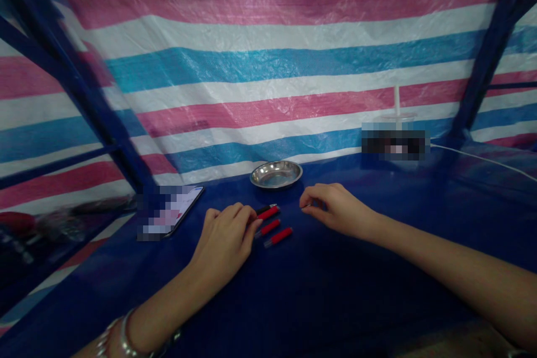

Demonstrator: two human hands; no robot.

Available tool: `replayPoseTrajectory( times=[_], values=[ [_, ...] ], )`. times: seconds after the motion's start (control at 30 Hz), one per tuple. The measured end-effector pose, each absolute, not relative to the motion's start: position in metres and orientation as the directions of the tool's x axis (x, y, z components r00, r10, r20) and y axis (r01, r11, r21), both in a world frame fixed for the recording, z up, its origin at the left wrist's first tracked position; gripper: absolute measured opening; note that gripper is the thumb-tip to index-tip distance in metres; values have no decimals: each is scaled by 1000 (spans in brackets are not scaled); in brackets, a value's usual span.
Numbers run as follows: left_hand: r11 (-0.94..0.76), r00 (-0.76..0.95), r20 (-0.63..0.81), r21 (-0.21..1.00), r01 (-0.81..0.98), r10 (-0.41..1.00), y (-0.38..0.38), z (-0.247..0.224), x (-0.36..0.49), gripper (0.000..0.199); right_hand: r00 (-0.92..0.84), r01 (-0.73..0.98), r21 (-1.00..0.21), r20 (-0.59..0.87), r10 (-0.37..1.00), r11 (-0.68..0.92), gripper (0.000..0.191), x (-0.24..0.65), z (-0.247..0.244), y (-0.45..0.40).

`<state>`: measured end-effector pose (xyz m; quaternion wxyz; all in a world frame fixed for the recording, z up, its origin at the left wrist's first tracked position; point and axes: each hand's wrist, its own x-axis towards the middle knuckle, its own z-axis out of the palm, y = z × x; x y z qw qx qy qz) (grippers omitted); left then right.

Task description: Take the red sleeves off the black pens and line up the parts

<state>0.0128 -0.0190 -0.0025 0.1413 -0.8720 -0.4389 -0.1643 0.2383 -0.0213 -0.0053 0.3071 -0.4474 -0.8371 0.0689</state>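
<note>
On the blue table lie several pens side by side: a red one (268, 213) at the back with a black one (263, 210) beside it, a second red one (271, 227), and a third red one (281, 236) nearest me. My left hand (229, 235) rests at their left ends, its fingers bent and closed around the end of the back red pen. My right hand (331, 207) is to the right of the pens, thumb and fingertips pinched together; anything between them is too small to make out. Behind the pens stands an oval metal dish (276, 174).
A phone (184, 211) lies at the left, partly blurred out. At the back right stands a pixelated cup (396, 142) with a straw, and a white cable (482, 158) runs right from there. Blue metal posts (489, 56) and a striped sheet (272, 67) bound the table.
</note>
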Motion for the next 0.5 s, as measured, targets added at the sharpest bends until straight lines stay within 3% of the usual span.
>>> replayPoseTrajectory(
  times=[0.5],
  values=[
    [-508, 545, 265, -197, 838, 796, -17, -5, 9, 12, -228, 923, -256, 237, 945, 287, 10, 257, -18, -4]
  ],
)
